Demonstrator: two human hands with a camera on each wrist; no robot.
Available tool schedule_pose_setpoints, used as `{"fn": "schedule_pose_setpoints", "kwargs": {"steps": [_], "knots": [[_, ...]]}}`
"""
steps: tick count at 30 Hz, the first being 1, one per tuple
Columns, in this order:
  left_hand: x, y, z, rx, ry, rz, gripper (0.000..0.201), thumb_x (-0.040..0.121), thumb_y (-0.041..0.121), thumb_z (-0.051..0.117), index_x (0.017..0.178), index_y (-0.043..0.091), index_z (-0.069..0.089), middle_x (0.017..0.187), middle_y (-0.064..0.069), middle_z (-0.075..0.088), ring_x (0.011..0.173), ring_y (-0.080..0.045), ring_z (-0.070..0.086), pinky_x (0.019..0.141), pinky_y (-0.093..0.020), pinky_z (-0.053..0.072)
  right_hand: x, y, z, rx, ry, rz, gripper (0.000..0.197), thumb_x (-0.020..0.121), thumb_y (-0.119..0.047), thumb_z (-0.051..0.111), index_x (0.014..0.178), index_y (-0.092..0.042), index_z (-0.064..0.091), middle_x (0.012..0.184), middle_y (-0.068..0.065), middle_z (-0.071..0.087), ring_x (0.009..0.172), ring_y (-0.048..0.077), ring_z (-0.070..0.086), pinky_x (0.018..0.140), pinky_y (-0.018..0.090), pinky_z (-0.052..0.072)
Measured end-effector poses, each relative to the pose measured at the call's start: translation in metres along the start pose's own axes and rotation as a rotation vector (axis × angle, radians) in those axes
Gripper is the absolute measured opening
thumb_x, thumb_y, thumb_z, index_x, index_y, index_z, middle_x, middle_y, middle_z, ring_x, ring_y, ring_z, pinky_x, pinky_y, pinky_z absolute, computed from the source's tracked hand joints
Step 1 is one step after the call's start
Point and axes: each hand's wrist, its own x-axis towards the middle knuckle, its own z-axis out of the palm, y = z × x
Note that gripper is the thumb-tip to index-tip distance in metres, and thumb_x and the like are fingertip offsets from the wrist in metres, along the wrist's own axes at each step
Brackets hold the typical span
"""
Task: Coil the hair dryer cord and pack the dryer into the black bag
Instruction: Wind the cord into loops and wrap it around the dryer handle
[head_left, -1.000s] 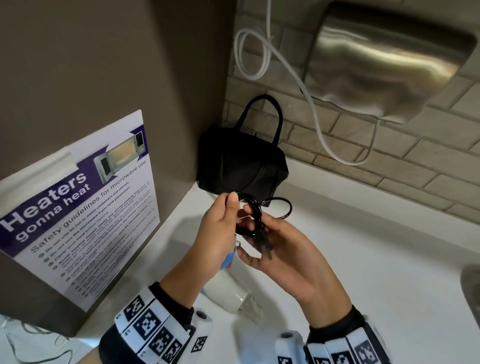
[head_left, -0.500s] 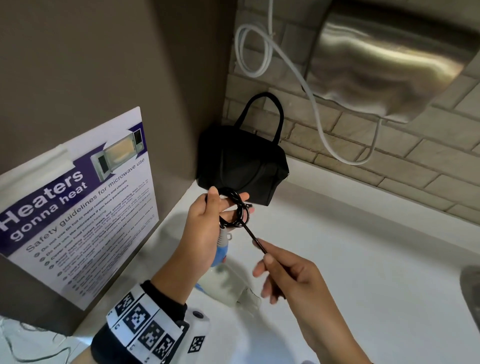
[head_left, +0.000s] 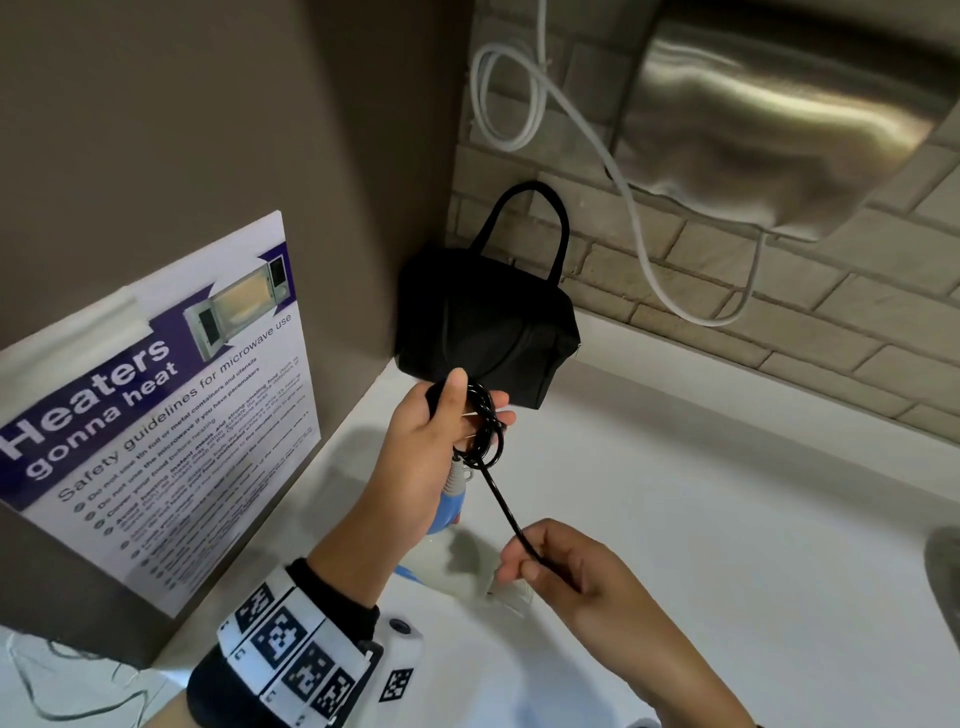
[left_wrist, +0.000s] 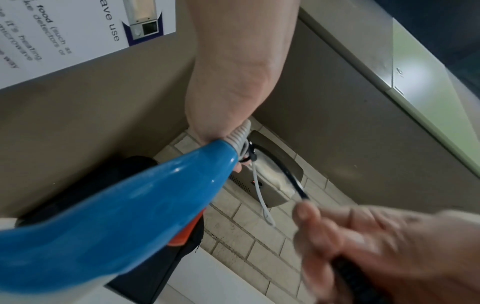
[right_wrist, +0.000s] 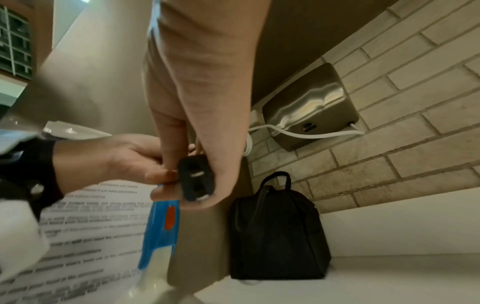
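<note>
While black cord (head_left: 485, 431) sits looped round the left hand (head_left: 426, 457) fingers, which also grip the blue dryer handle (head_left: 447, 512), its straight end runs down into right hand (head_left: 566, 571) fingers pinching the plug (right_wrist: 196, 178). Black bag (head_left: 488, 322) stands on the white worktop (head_left: 701, 519) just beyond the left fingertips.

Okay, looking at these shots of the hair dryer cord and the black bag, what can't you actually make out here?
- Black bag: whether it is open or zipped; no view shows its top.
- Hair dryer body: hidden behind the left hand in the head view, cut off at the left wrist view's edge.
- Cord loop count: strands overlap, too small.
- Plug: hidden inside the right hand in the head view.
- Poster small print: blurred.
</note>
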Motion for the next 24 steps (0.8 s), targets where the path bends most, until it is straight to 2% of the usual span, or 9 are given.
{"fn": "schedule_pose_setpoints", "kwargs": {"steps": [2,5,7,9,10,12,15,19,24], "knots": [[-0.004,0.002,0.001,0.039,0.011,0.026,0.029,0.098,0.028,0.047,0.101,0.000,0.056,0.092,-0.007,0.076,0.085,-0.025,0.073,0.084,-0.032,0.057,0.003,-0.014,0.002,0.067,-0.055,0.002,0.013,0.096,-0.005,0.050,0.101,-0.012,0.059,0.088,0.000,0.070,0.077,0.005,0.062,0.064,0.012,0.045],[-0.008,0.003,0.004,0.061,0.033,0.062,0.026,0.093,0.019,0.058,0.102,-0.005,0.056,0.090,-0.011,0.075,0.081,-0.019,0.073,0.072,-0.023,0.055,0.008,-0.033,0.009,0.114,-0.087,-0.010,0.010,0.095,-0.024,0.056,0.105,-0.021,0.058,0.070,-0.004,0.060,0.066,0.011,0.057,0.064,0.016,0.045],[-0.010,0.003,0.005,0.073,0.041,0.055,0.029,0.089,0.017,0.063,0.104,-0.006,0.056,0.091,-0.011,0.075,0.081,-0.013,0.073,0.062,-0.023,0.056,0.011,-0.041,0.015,0.121,-0.015,-0.026,0.013,0.095,-0.037,0.051,0.102,-0.030,0.060,0.060,-0.004,0.043,0.052,0.013,0.040,0.054,0.019,0.037],[-0.010,0.003,0.006,0.087,0.041,0.058,0.029,0.086,0.018,0.067,0.104,-0.003,0.057,0.090,-0.011,0.075,0.082,-0.010,0.073,0.052,-0.016,0.051,0.011,-0.046,0.018,0.088,0.087,-0.093,0.021,0.098,-0.037,0.042,0.100,-0.030,0.062,0.051,-0.013,0.037,0.046,0.006,0.030,0.048,0.015,0.030],[-0.010,0.003,0.006,0.086,0.048,0.066,0.030,0.085,0.018,0.068,0.103,-0.003,0.057,0.089,-0.011,0.075,0.083,-0.011,0.073,0.052,-0.015,0.049,0.009,-0.047,0.018,0.046,0.135,-0.134,0.024,0.100,-0.033,0.039,0.099,-0.028,0.062,0.046,-0.015,0.039,0.044,0.005,0.031,0.047,0.012,0.029],[-0.009,0.003,0.005,0.068,0.076,0.091,0.034,0.082,0.018,0.071,0.101,-0.006,0.057,0.087,-0.011,0.076,0.085,-0.016,0.073,0.061,-0.022,0.051,0.005,-0.048,0.019,-0.034,0.188,-0.203,0.026,0.101,-0.027,0.037,0.095,-0.029,0.063,0.043,-0.021,0.044,0.043,0.005,0.034,0.047,0.012,0.029],[-0.004,0.003,0.002,0.056,0.117,0.120,0.032,0.083,0.021,0.069,0.098,-0.006,0.059,0.087,-0.008,0.076,0.079,-0.020,0.074,0.074,-0.032,0.056,-0.005,-0.043,0.022,-0.128,0.212,-0.271,0.026,0.100,-0.030,0.040,0.092,-0.037,0.064,0.043,-0.011,0.037,0.045,0.008,0.030,0.048,0.016,0.026],[-0.001,0.004,-0.002,0.024,0.119,0.068,0.022,0.086,0.023,0.067,0.093,0.002,0.065,0.088,-0.008,0.076,0.078,-0.025,0.075,0.081,-0.037,0.058,-0.013,-0.026,0.020,-0.157,0.202,-0.237,0.026,0.096,-0.036,0.040,0.091,-0.036,0.065,0.043,-0.008,0.034,0.042,0.009,0.029,0.046,0.014,0.025],[-0.001,0.003,-0.003,0.004,0.100,0.020,0.020,0.085,0.023,0.068,0.089,0.003,0.065,0.086,-0.007,0.076,0.080,-0.027,0.074,0.086,-0.043,0.057,0.002,0.012,0.010,-0.435,0.282,-0.233,0.020,0.097,-0.034,0.042,0.086,-0.035,0.059,0.060,-0.010,0.044,0.057,0.007,0.042,0.056,0.016,0.032]]}}
